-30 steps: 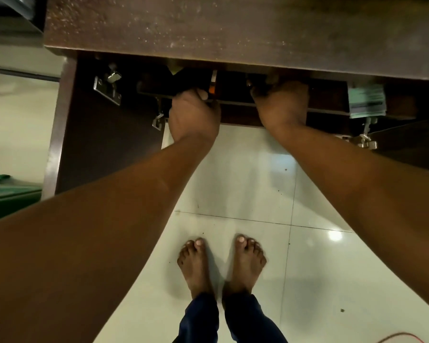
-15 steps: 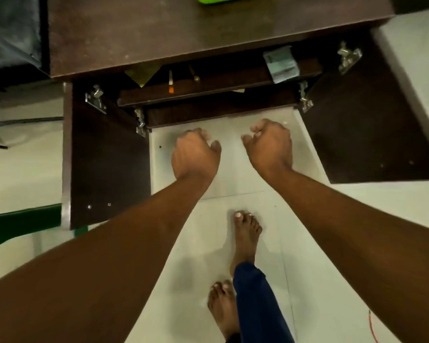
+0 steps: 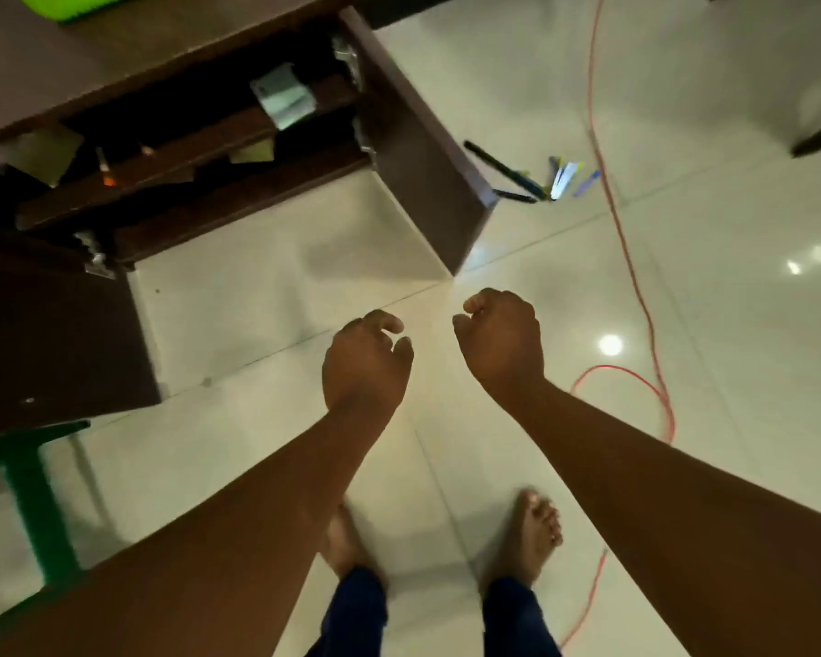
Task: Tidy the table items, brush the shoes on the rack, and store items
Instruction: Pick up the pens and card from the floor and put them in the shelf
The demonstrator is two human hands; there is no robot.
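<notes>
The bright green flat object point(image 3: 62, 4) on the dark brown wooden cabinet top point(image 3: 115, 54) is cut off by the upper edge, so its shape cannot be told. The small cluster of coloured pens or sticks point(image 3: 562, 177) on the pale glossy tiled floor point(image 3: 683, 277) is motion-blurred, as are both bare feet point(image 3: 536, 533). The green metal frame point(image 3: 34, 490) is cut by the left edge, and inside the cabinet the items on the dark shelf point(image 3: 162, 154) are too dim to identify

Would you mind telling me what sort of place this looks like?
Probably a room in a home: glossy tiled floor, a dark wooden cabinet with doors open, and the person's bare foot. Both hands hold nothing.
</notes>
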